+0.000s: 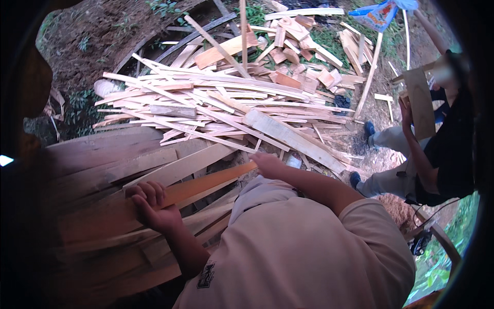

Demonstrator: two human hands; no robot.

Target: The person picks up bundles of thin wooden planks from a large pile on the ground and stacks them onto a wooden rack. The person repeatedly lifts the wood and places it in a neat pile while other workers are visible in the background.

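Note:
A long orange-brown wooden plank (206, 184) lies across the front of my body, slanting from lower left up to the right. My left hand (154, 206) is closed on it partway along, with the fingers over the upper edge and the thumb on the near side. At the plank's right end, my right hand (267, 166) grips it, and the fingertips are partly hidden. Toward the left the plank runs into shadow, where its far end is hard to make out. Stacked boards (98, 165) lie beneath and beyond it.
Ahead spreads a heap of thin wooden strips (206, 103), with short offcuts (293, 51) behind it. A wide pale board (288, 136) rests on the heap's near right side. At the right stands another person (437, 139) holding a board (419, 103). A blue-and-white bag (375, 15) hangs at the top right.

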